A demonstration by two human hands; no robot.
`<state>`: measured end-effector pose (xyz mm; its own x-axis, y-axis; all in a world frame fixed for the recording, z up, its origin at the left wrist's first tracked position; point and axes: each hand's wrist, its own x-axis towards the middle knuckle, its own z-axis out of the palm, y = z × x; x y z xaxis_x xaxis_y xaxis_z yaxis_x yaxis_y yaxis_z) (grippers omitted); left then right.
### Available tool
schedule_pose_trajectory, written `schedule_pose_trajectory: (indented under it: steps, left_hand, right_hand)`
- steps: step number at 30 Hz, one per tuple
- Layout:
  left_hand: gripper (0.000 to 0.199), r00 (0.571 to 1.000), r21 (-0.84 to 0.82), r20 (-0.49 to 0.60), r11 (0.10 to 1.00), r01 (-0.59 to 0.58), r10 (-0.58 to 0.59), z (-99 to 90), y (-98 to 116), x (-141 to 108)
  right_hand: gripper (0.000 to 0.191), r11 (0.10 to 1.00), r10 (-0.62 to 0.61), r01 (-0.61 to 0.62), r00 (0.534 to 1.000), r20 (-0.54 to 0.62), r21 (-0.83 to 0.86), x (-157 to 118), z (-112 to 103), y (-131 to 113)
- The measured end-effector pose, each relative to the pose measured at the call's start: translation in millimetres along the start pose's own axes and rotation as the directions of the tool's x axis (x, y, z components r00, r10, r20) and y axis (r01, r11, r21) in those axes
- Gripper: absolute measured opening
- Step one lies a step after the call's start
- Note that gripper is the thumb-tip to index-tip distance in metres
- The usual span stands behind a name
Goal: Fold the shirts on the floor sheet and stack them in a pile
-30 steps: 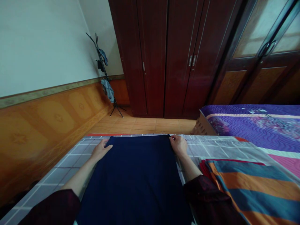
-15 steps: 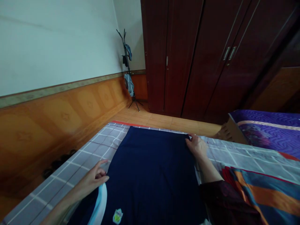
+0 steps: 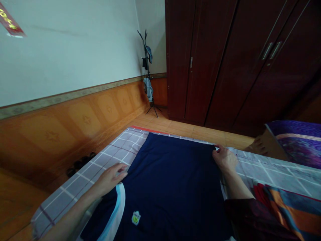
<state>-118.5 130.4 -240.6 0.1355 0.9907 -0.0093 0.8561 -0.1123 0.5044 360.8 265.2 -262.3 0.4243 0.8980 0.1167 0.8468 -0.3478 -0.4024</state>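
Note:
A dark navy T-shirt (image 3: 173, 177) lies spread flat on a grey checked bedsheet (image 3: 100, 160). It has a small tennis badge (image 3: 136, 217) and a light blue and white stripe along the sleeve at lower left. At the shirt's left edge, just above the striped sleeve, my left hand (image 3: 110, 179) is open, thumb and fingers apart. My right hand (image 3: 225, 159) is closed on the far right corner of the shirt, pinching it between thumb and fingers. The lower end of the shirt runs out of view.
Right of my right forearm lies a folded blue and orange striped cloth (image 3: 298, 207). Beyond the bed stand a dark red wardrobe (image 3: 213, 60) and a coat rack (image 3: 147, 67). A purple-covered piece (image 3: 298, 140) is at far right. Dark shoes (image 3: 80, 164) sit by the left wall.
The whole view has shifted, so things appear farther right. My left hand's fingers have drawn in a little beside the shirt's edge. My right hand stays at the same corner.

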Motion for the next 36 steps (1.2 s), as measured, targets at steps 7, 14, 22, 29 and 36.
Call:
schedule_pose_trajectory:
  steps: [7,14,22,29,36]
  left_hand:
    - [0.053,1.000,0.335,-0.004,0.942,-0.015,0.018,27.0,-12.0,141.5]
    - [0.048,0.996,0.393,-0.087,0.917,0.063,-0.032,45.7,-25.1,224.3]
    - [0.023,0.948,0.410,-0.318,0.902,0.136,0.002,44.8,-15.8,254.1]
    - [0.020,0.932,0.419,-0.359,0.901,0.110,0.054,46.7,-9.6,270.4]
    - [0.020,0.934,0.393,-0.349,0.917,0.065,0.083,47.2,0.6,299.8]
  right_hand:
    - [0.041,1.000,-0.004,0.004,1.000,-0.020,0.012,0.8,1.9,2.1]
    - [0.040,1.000,0.016,-0.017,0.998,-0.062,-0.021,9.5,6.5,5.3]
    - [0.039,0.989,-0.019,0.010,0.998,-0.059,-0.146,9.7,10.4,-4.2]
    - [0.033,0.978,-0.039,0.030,0.998,-0.041,-0.206,16.0,13.2,-10.1]
    - [0.033,0.970,-0.017,0.007,0.999,-0.036,-0.245,28.8,12.5,-12.0]
